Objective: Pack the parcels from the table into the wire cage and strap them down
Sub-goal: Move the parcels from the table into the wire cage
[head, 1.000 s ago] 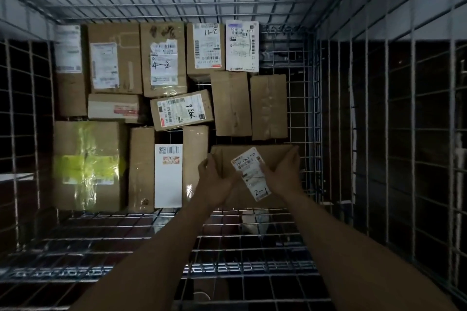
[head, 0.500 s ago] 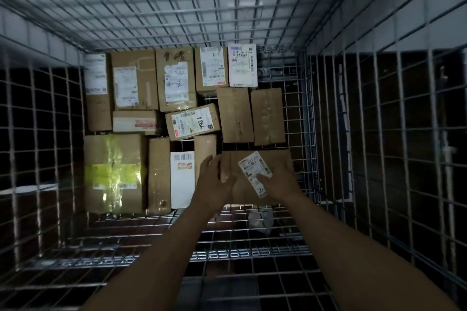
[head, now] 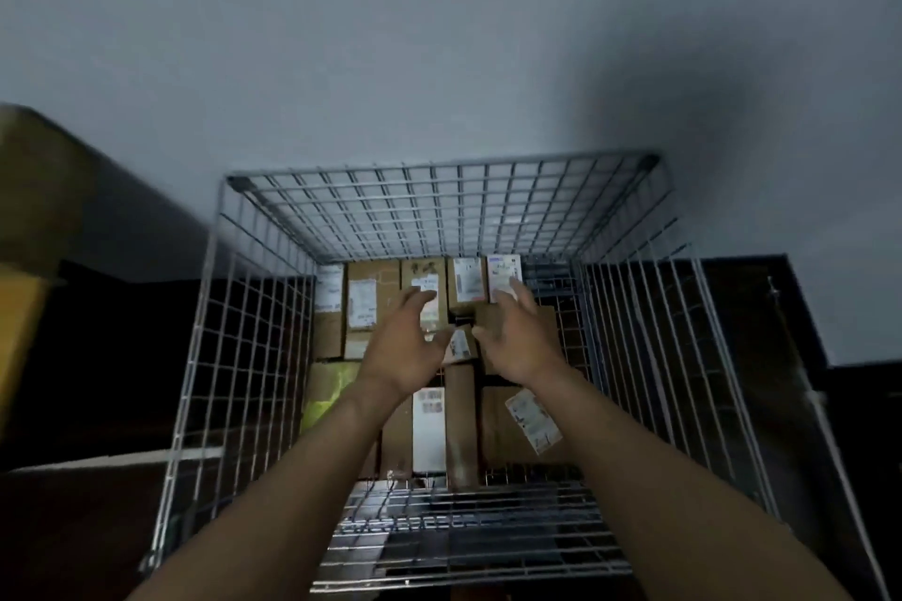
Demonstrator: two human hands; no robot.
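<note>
The brown cardboard parcel with a slanted white label (head: pixel 524 422) lies flat on the floor of the grey wire cage (head: pixel 254 356), towards its right front corner. Half a second ago we gripped it from both sides; now our left hand (head: pixel 407 349) and right hand (head: pixel 520 342) have let go and hang over the load, fingers spread, holding nothing. Left to right, the cage also holds a brown box wrapped in yellow tape (head: pixel 324 398), a parcel with a long white label (head: pixel 429 429) and labelled brown cartons (head: pixel 363 307) along the far wall.
</note>
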